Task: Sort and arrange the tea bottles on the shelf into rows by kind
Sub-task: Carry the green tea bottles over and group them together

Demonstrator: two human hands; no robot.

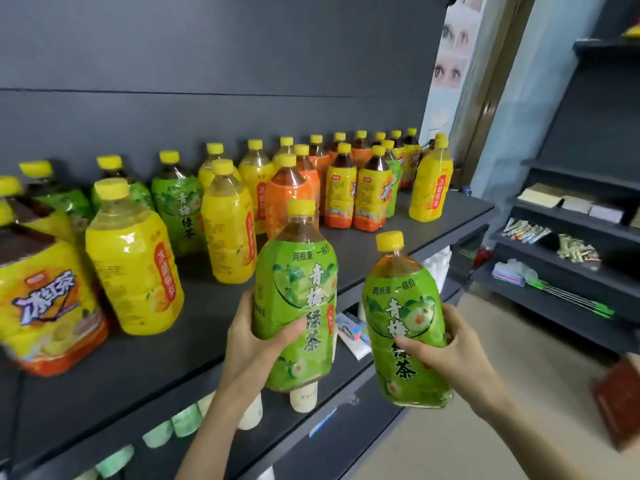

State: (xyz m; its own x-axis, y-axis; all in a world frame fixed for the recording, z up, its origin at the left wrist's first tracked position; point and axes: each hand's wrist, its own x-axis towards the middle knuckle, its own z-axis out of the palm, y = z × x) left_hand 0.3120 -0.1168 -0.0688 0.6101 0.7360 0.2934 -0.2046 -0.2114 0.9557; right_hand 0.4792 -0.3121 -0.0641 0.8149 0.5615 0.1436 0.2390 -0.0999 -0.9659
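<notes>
Left hand [256, 334] grips one green tea bottle [298, 306], right hand [453, 358] grips another [405, 327]. Best set both upright beside the shelf's [194, 341] green ones [178, 206], labels forward.

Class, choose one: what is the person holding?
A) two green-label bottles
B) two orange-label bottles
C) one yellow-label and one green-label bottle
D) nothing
A: the left hand grips a green-label bottle and the right hand grips a second green-label bottle.

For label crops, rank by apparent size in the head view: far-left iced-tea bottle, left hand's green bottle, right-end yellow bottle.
Far-left iced-tea bottle
Green bottle in the left hand
Right-end yellow bottle
Nearness to the camera may explain this.
</notes>
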